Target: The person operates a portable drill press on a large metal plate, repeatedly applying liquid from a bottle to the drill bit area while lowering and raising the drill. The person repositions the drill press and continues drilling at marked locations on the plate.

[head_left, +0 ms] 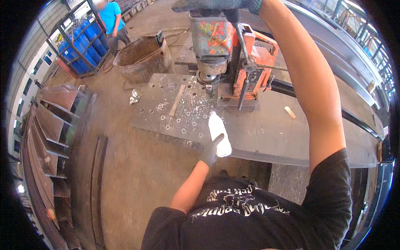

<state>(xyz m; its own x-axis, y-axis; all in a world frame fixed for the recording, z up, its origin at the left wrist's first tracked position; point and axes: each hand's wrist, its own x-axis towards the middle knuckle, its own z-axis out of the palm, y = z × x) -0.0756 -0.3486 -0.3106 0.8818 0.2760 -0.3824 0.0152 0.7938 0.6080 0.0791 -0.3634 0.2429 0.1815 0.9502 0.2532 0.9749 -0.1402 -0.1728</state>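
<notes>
In a dark work glove, my left hand (213,151) is closed round the lower part of a white plastic bottle (218,132). The bottle's narrow tip points away from me, toward the foot of a drilling machine (211,37) with a grey motor body and orange frame. My right hand (218,5), also gloved, lies across the top of the motor with its fingers stretched to the left; the picture's upper edge cuts part of it off. Under the machine, a thick steel plate (275,137) carries drilled holes, chalk circles and pale spatter round the drill tip.
A flat metal strip (177,100) and a small yellowish piece (290,112) lie on the plate. Behind it stands a rusty drum (143,58). Steel sections (52,125) are stacked at left. A person in blue (110,18) stands near blue cylinders (83,46).
</notes>
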